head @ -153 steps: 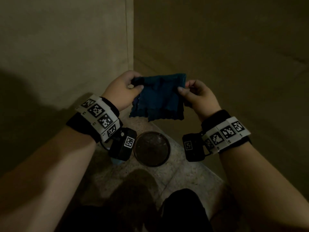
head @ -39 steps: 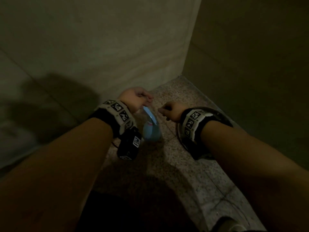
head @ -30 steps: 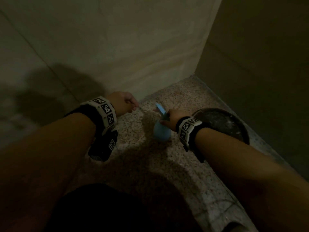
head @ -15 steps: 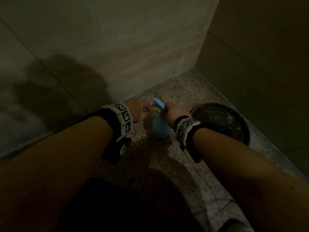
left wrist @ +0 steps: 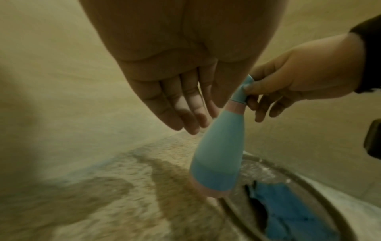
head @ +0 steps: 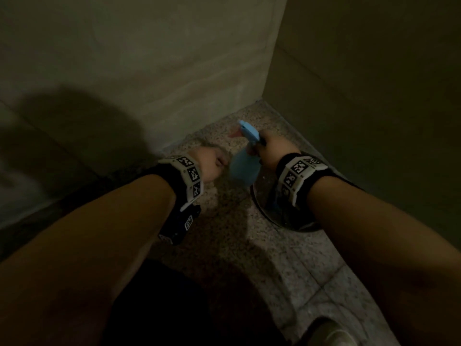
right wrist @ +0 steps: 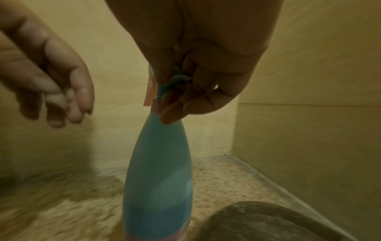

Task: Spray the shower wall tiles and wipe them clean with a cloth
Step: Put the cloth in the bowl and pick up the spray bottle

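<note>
Your right hand (head: 273,149) grips the blue spray bottle (left wrist: 219,151) by its neck, fingers curled round the trigger head, and the bottle hangs above the speckled floor (head: 249,236) in the corner of the tiled walls (head: 154,58). Your left hand (left wrist: 185,91) is beside it with fingers relaxed, holding nothing (whether it brushes the bottle is unclear). The blue cloth (left wrist: 288,213) lies in the round basin (left wrist: 321,182) just beside the bottle.

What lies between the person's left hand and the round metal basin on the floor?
The blue spray bottle, gripped at its neck by the right hand, hangs between the open left hand and the basin; the left wrist view shows it best.
</note>
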Demonstrator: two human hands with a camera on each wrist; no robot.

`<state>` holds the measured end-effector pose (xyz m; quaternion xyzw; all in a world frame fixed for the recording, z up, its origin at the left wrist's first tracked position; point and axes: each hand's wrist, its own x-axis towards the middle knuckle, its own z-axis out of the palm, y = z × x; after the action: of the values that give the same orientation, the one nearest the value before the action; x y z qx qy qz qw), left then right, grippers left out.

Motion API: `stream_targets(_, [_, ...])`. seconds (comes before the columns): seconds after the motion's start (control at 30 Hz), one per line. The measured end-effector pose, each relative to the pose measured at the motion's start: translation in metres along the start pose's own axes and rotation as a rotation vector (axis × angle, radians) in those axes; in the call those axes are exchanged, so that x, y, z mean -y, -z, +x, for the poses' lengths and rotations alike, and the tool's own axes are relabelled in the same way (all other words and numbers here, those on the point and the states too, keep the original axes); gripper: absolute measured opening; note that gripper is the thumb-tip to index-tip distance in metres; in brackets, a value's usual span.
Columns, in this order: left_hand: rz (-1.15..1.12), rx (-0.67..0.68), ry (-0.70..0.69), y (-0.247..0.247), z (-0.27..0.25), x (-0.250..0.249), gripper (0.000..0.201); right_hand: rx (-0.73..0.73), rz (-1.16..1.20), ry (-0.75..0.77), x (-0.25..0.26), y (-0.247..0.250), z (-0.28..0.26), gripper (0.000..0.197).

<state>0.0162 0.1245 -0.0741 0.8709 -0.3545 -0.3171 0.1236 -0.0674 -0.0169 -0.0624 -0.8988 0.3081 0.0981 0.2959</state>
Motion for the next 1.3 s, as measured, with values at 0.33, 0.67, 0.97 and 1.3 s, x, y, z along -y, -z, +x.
stream_targets(0.33, [-0.026, 0.046, -0.047, -0.019, 0.029, -0.066, 0.039, -0.132, 0.125, -0.163, -0.061, 0.036, 0.005, 0.03])
stream_targets(0.67, [-0.12, 0.065, -0.014, -0.038, 0.056, -0.079, 0.043, -0.221, 0.183, -0.299, -0.107, 0.034, 0.025, 0.025])
stream_targets(0.97, [-0.134, 0.002, -0.012, -0.067, 0.079, -0.062, 0.044, -0.229, 0.229, -0.352, -0.127, 0.028, 0.04, 0.026])
stream_targets(1.3, [-0.159, -0.011, -0.016, -0.082, 0.091, -0.058, 0.043, -0.202, 0.244, -0.33, -0.132, 0.029, 0.052, 0.03])
